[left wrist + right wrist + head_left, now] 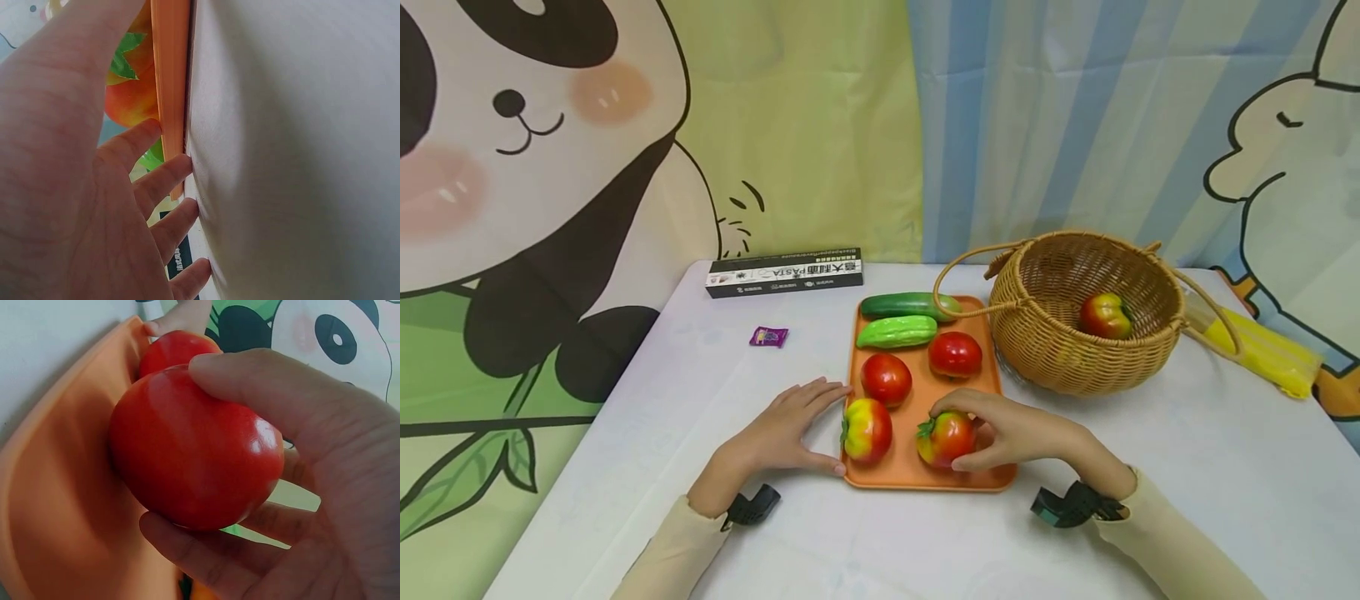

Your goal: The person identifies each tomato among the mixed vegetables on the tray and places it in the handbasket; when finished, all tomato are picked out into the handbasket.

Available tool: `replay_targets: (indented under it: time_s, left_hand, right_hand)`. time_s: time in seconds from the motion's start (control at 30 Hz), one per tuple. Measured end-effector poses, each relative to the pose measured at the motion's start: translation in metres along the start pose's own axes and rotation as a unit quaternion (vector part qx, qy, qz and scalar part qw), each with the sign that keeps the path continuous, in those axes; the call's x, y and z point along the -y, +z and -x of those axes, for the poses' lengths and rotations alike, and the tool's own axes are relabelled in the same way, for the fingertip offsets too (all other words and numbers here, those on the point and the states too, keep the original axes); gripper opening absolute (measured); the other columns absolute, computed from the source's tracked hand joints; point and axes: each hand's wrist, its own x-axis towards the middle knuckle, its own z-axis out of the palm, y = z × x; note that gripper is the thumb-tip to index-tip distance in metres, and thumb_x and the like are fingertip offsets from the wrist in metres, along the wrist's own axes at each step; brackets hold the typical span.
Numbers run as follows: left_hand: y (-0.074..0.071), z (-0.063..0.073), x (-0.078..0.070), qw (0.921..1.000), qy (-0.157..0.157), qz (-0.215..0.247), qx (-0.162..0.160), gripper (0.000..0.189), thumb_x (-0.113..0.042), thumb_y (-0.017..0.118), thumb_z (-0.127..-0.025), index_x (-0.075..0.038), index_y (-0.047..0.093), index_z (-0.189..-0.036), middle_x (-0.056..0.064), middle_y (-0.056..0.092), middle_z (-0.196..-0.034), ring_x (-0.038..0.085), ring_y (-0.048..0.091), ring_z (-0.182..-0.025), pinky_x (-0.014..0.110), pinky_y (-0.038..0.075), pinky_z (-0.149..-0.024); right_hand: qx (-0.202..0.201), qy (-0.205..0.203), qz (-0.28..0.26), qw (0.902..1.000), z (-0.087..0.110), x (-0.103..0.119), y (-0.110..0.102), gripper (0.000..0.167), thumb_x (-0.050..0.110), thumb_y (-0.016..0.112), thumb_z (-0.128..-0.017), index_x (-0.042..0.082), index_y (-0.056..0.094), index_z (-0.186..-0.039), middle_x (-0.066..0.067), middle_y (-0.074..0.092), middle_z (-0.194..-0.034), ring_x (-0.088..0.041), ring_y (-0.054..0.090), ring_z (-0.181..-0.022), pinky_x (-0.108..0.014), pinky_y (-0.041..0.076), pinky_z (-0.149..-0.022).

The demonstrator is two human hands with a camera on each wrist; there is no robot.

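My right hand (1018, 427) grips a red-and-yellow tomato (951, 437) with a green leafy top, at the near right of the orange tray (917, 477). In the right wrist view, thumb and fingers curl round this tomato (194, 450). Fingers spread and fairly straight, my left hand (786, 429) lies at the tray's left edge; the left wrist view shows a fingertip against the tray's side (172, 81). Beside it on the tray sits another red-and-yellow tomato (868, 432). Farther back are two red tomatoes (886, 379), a light green ridged vegetable (897, 332) and a dark green cucumber (906, 305).
A wicker basket (1082, 362) with raised handles stands behind the tray's right side, holding a red-and-yellow tomato (1105, 316). One handle overhangs the tray's back corner. A pasta box (785, 273), a small purple packet (768, 337) and a yellow package (1273, 354) lie around.
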Motion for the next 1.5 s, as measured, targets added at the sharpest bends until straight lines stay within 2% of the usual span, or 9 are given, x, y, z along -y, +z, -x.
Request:
replay_targets:
  time_s: [0.3,0.47,0.63,0.87,1.2,1.33,1.5]
  left_hand:
    - [0.002,-0.001,0.001,1.0000,-0.004,-0.002,0.005,0.107,-0.074,0.071,-0.066,-0.024,0.033,-0.153,0.003,0.033,-0.157,0.029,0.023,-0.147,0.056,0.015,-0.118]
    - [0.001,0.000,0.002,1.0000,-0.003,-0.004,0.005,0.108,-0.074,0.071,-0.066,-0.024,0.033,-0.153,0.002,0.033,-0.157,0.029,0.022,-0.147,0.056,0.016,-0.118]
    - [0.000,0.000,0.001,1.0000,0.002,-0.005,0.002,0.107,-0.075,0.071,-0.067,-0.024,0.032,-0.153,0.003,0.033,-0.157,0.029,0.023,-0.147,0.056,0.016,-0.118]
    - [-0.001,0.000,0.001,0.9998,0.014,-0.012,-0.008,0.108,-0.076,0.070,-0.067,-0.021,0.033,-0.153,0.003,0.033,-0.157,0.030,0.024,-0.146,0.054,0.017,-0.118]
    - [-0.001,0.001,0.002,0.9997,0.015,-0.013,-0.011,0.109,-0.079,0.066,-0.067,-0.022,0.033,-0.153,0.003,0.033,-0.157,0.030,0.023,-0.147,0.054,0.017,-0.118]
    - [0.000,0.001,0.003,0.9998,0.016,-0.010,-0.010,0.109,-0.079,0.066,-0.067,-0.022,0.033,-0.153,0.003,0.032,-0.157,0.030,0.023,-0.147,0.055,0.017,-0.118]
    - [0.002,0.000,0.005,0.9998,0.018,-0.009,-0.008,0.108,-0.080,0.066,-0.067,-0.023,0.032,-0.153,0.002,0.032,-0.157,0.029,0.024,-0.146,0.055,0.017,-0.118]
  right_hand:
    - [-0.019,0.008,0.015,0.9997,0.006,0.000,-0.009,0.055,0.040,0.074,-0.086,0.016,0.053,-0.130,-0.002,0.057,-0.127,-0.019,0.055,-0.113,-0.038,0.049,-0.098]
    - [-0.035,0.007,0.014,0.9993,0.009,0.004,-0.015,0.054,0.040,0.075,-0.085,0.018,0.053,-0.129,0.001,0.056,-0.126,-0.017,0.054,-0.112,-0.036,0.050,-0.097]
    - [-0.056,-0.017,0.025,0.9980,0.010,0.007,-0.020,0.053,0.039,0.077,-0.084,0.019,0.054,-0.127,0.005,0.057,-0.125,-0.011,0.056,-0.108,-0.031,0.052,-0.093]
    - [-0.098,-0.055,0.030,0.9932,0.013,0.007,-0.027,0.055,0.028,0.081,-0.082,0.018,0.053,-0.128,0.003,0.057,-0.123,-0.011,0.059,-0.100,-0.030,0.055,-0.084]
    - [-0.135,-0.079,0.040,0.9869,0.017,0.009,-0.035,0.059,0.021,0.083,-0.079,0.017,0.053,-0.130,0.000,0.057,-0.126,-0.012,0.058,-0.105,-0.030,0.055,-0.086]
    - [-0.157,-0.076,0.054,0.9832,0.020,0.010,-0.038,0.062,0.019,0.084,-0.078,0.017,0.053,-0.131,0.001,0.057,-0.126,-0.011,0.056,-0.107,-0.025,0.050,-0.091]
    - [-0.177,-0.070,0.041,0.9808,0.024,0.011,-0.043,0.064,0.014,0.085,-0.076,0.014,0.053,-0.132,0.000,0.058,-0.124,-0.010,0.056,-0.108,-0.020,0.049,-0.092]
